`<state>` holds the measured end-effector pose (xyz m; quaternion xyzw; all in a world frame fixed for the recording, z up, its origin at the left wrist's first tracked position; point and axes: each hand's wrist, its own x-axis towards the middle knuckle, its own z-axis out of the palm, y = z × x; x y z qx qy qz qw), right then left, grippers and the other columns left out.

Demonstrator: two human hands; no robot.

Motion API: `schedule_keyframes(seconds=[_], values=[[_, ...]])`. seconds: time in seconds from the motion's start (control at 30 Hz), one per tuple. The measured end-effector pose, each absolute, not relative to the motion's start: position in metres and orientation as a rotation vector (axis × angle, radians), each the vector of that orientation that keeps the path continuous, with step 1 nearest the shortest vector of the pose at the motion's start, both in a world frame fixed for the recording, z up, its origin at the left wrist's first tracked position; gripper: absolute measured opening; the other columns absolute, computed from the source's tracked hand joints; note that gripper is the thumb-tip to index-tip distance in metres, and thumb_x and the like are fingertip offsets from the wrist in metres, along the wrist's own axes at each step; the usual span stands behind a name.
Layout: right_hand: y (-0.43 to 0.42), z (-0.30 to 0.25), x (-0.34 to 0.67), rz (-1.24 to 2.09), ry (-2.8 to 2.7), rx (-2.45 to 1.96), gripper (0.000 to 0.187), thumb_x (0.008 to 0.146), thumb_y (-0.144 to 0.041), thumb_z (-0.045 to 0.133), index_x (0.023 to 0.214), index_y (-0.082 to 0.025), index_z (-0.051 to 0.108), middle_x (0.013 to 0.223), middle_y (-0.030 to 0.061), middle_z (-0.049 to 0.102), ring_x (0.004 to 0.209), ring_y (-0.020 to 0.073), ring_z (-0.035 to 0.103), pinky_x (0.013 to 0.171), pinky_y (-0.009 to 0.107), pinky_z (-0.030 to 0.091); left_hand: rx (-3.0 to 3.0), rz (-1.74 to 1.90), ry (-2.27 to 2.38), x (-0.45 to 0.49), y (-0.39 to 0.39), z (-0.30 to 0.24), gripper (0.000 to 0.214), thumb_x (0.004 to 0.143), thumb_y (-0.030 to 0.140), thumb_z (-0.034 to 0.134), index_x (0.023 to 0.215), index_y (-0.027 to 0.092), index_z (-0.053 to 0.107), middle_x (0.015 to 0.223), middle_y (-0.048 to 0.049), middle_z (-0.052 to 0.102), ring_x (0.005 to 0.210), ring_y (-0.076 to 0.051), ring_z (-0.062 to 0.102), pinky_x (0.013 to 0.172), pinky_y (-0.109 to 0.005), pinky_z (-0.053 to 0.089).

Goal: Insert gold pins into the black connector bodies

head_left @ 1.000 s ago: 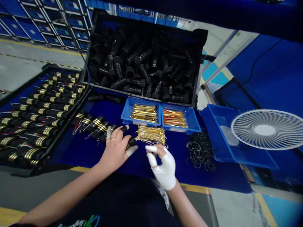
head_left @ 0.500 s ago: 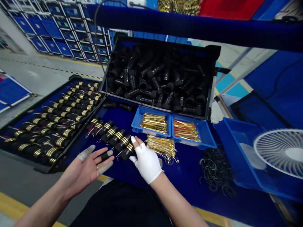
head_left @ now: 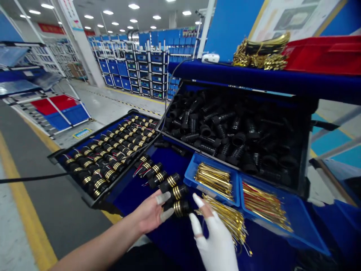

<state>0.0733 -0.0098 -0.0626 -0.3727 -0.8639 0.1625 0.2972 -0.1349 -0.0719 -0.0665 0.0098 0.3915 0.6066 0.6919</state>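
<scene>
Two hands: left hand (head_left: 153, 213) and right hand (head_left: 214, 235), both over the near part of the deep blue tabletop (head_left: 129, 199).
Left hand: bare, turned partly palm up, two grey-capped fingers set apart at the left end of the nearest black cylinder (head_left: 180, 208); I cannot tell whether they are closed on it.
Right hand: in a white glove, thumb and forefinger parted, nothing between the tips; they point at the right end of that same cylinder, close beside it.
Black cylinders: a short slanting row on the tabletop, each ringed with gold bands, the nearest one between the two hands; thin red and white wires trail from some at the far end.
Loose gold wires: a bundle (head_left: 229, 217) on the tabletop, just beyond the right hand.
Blue boxes: one (head_left: 186, 176) holding gold wires, the other (head_left: 306, 218) holding red and gold wires, side by side behind the bundle.
Black tray: at the left (head_left: 56, 153), filled with rows of similar banded cylinders.
Large black box: behind the blue boxes (head_left: 308, 162), tilted, heaped with black ribbed tubes.
Shelf: above that box (head_left: 214, 73), carrying a red box (head_left: 324, 54) and gold bundles (head_left: 259, 52).
</scene>
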Motion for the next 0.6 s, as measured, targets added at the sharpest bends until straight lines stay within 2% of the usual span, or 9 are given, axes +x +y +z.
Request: schedule_keyframes(seconds=[0.13,0.23,0.3,0.4,0.6], values=[[-0.005,-0.051,0.076,0.347,-2.247,-0.920,0.033,0.099,-0.031,0.050,0.131,-0.028,0.059,0.111,0.0073,0.074,0.096,0.0249,0.074,0.080,0.037,0.060,0.340,1.348,0.941,-0.212,-0.080,-0.032,0.046,0.087,0.020,0.074,0.130,0.028,0.059,0.101,-0.0041,0.072,0.069,-0.014,0.072,0.055,-0.021,0.061],[-0.010,-0.065,0.052,0.381,-2.469,-0.884,0.028,0.097,-0.024,0.050,0.120,-0.028,0.065,0.099,0.0055,0.074,0.079,0.0225,0.074,0.074,0.033,0.058,0.602,1.488,1.257,-0.300,-0.070,-0.005,0.049,0.082,0.025,0.079,0.127,0.024,0.061,0.105,-0.0061,0.071,0.069,-0.014,0.070,0.051,-0.020,0.059],[-0.017,-0.083,0.032,0.358,-2.583,-0.861,0.027,0.092,-0.019,0.052,0.112,-0.027,0.068,0.092,0.0047,0.074,0.072,0.0210,0.073,0.071,0.030,0.055,0.682,1.540,1.475,-0.360,-0.057,0.008,0.052,0.076,0.025,0.083,0.124,0.020,0.063,0.106,-0.0074,0.072,0.068,-0.014,0.068,0.053,-0.021,0.060],[-0.024,-0.106,0.013,0.252,-2.701,-0.885,0.025,0.084,-0.015,0.058,0.104,-0.026,0.069,0.083,0.0032,0.072,0.065,0.0200,0.070,0.064,0.027,0.050,0.699,1.547,1.603,-0.433,-0.036,0.017,0.053,0.074,0.024,0.084,0.123,0.019,0.063,0.111,-0.0083,0.072,0.080,-0.016,0.069,0.063,-0.022,0.061],[-0.019,-0.115,0.007,0.211,-2.870,-0.945,0.036,0.073,-0.014,0.067,0.105,-0.029,0.069,0.089,0.0011,0.074,0.065,0.0202,0.071,0.061,0.026,0.048,0.640,1.312,1.804,-0.501,0.004,0.002,0.056,0.065,0.026,0.090,0.114,0.017,0.066,0.105,-0.0088,0.075,0.086,-0.019,0.070,0.070,-0.028,0.060]])
